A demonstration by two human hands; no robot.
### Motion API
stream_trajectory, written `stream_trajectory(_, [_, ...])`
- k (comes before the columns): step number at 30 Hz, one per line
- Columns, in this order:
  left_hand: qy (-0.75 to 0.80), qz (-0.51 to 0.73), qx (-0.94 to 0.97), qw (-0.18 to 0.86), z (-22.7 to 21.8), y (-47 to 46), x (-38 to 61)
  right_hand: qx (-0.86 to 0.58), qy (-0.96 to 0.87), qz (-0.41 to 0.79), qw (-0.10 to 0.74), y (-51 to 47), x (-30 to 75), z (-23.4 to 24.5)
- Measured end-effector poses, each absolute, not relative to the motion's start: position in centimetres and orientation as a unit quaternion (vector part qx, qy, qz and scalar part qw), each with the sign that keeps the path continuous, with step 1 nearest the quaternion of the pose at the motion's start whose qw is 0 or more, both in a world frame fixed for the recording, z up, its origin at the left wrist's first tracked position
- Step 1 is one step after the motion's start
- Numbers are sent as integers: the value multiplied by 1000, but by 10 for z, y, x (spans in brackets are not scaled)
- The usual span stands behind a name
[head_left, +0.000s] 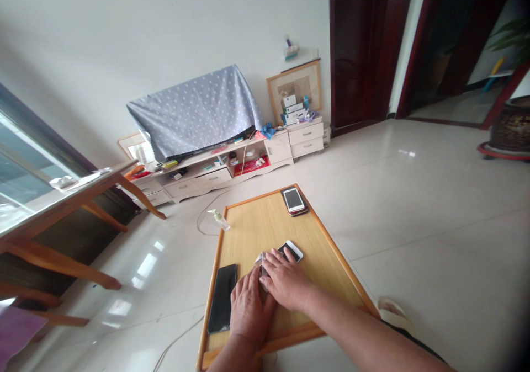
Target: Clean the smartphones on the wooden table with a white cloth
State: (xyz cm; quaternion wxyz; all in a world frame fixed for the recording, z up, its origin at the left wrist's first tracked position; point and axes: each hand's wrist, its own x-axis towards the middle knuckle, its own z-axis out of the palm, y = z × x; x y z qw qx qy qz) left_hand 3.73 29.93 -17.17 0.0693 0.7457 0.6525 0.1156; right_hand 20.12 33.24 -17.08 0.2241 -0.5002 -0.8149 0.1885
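Note:
A white phone (294,251) lies on the small wooden table (260,217), partly under my right hand (285,281). The fingers of that hand are stretched and somewhat spread, with their tips on the phone. A pale, crumpled, partly see-through piece (259,259) shows beside these fingertips; its kind is unclear. Against my right hand's thumb side rests my left hand (251,306), fingers close together and bent downward. What lies beneath the left fingers is hidden. To the left of that hand is a large black phone (222,297), lying flat.
At the table's far end, a white phone (293,200) lies on a dark one. A pump bottle (220,219) stands near the left edge. Beyond are a low white cabinet (199,183), a cloth-covered shape (194,112) and a wooden bench (78,206). A cable (178,339) crosses the floor.

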Motion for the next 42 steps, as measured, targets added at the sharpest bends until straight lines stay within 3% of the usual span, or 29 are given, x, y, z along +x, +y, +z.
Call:
stream_trajectory(16, [666,78,738,74,-188,302,29,-406,-855,248,207,305,204,-148])
stream_trajectory(25, [659,101,741,77,-180,300,33,-434,-846,240,195,300,221,-152])
stream_trajectory(35, [655,119,745,56,-176,299,37,-558,-787,162,209,331,230,-171])
stream_trajectory(42, [652,110,748,62,-176,300,36,-478,-828,198,216,316,215,-170])
